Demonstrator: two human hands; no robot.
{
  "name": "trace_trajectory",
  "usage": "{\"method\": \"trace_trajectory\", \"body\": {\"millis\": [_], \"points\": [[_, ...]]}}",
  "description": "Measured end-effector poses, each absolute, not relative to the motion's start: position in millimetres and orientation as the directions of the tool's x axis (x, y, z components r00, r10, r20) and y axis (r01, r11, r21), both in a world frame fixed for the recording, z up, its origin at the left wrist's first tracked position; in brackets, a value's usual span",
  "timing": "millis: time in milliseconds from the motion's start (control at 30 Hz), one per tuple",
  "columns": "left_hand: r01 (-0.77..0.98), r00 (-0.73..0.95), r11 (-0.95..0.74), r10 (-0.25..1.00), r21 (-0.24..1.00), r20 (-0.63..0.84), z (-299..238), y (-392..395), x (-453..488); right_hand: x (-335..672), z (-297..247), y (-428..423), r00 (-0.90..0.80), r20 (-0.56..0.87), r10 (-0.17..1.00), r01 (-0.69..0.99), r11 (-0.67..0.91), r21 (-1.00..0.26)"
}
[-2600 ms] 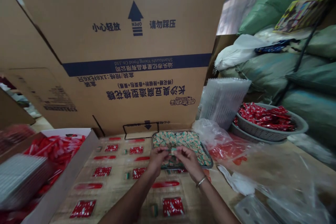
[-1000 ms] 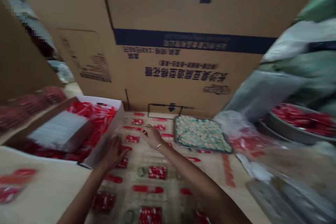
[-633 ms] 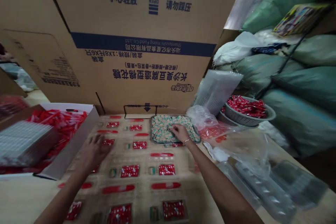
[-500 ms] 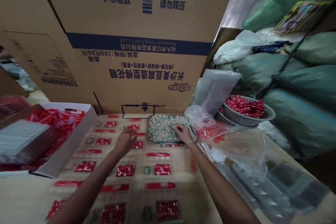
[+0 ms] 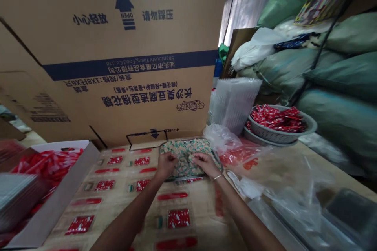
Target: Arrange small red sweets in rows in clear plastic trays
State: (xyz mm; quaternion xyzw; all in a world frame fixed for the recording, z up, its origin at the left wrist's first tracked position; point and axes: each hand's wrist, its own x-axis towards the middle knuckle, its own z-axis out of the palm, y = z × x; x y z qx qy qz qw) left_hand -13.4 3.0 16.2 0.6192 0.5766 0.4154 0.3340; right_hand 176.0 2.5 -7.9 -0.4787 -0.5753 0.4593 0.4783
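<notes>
A rectangular tray (image 5: 186,146) is heaped with small beige-and-green packets, and both hands are over it. At its left edge, my left hand (image 5: 166,165) has its fingertips pinched together. My right hand (image 5: 206,164), with a thin bracelet at the wrist, pinches above the right half of the packets. Whatever either hand holds is too small to make out. Below and left of the tray lie rows of clear plastic trays, each with a red sachet (image 5: 178,218) and a red plastic stick (image 5: 172,196); some also show a small green-and-beige packet (image 5: 160,222).
A big cardboard box (image 5: 141,39) stands behind the tray. At left is a white carton (image 5: 70,188) of red sticks. To the right are a grey basket (image 5: 272,132) of red sachets, stacked clear trays (image 5: 234,106) and crumpled plastic film (image 5: 294,176). Large sacks (image 5: 338,121) are piled beyond.
My left hand has moved right, from above the rows of clear trays to the packet tray. My right hand stays over the packets. The view has shifted.
</notes>
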Motion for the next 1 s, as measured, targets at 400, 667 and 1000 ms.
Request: {"method": "trace_trajectory", "body": {"millis": [400, 667, 1000], "points": [[-0.054, 0.067, 0.126, 0.990, 0.991, -0.122, 14, 12, -19, 130, -10, 20, -0.114, 0.094, 0.989, 0.035, 0.099, -0.994], [-0.175, -0.056, 0.106, 0.992, 0.979, -0.117, 17, 18, -14, 134, 2, 13, -0.081, 0.001, 0.997, -0.066, -0.004, -0.998], [-0.282, -0.022, 0.135, 0.989, 0.950, -0.147, 30, 10, -9, 115, 11, 8, -0.020, -0.045, 0.999, -0.138, -0.048, -0.989]]}}
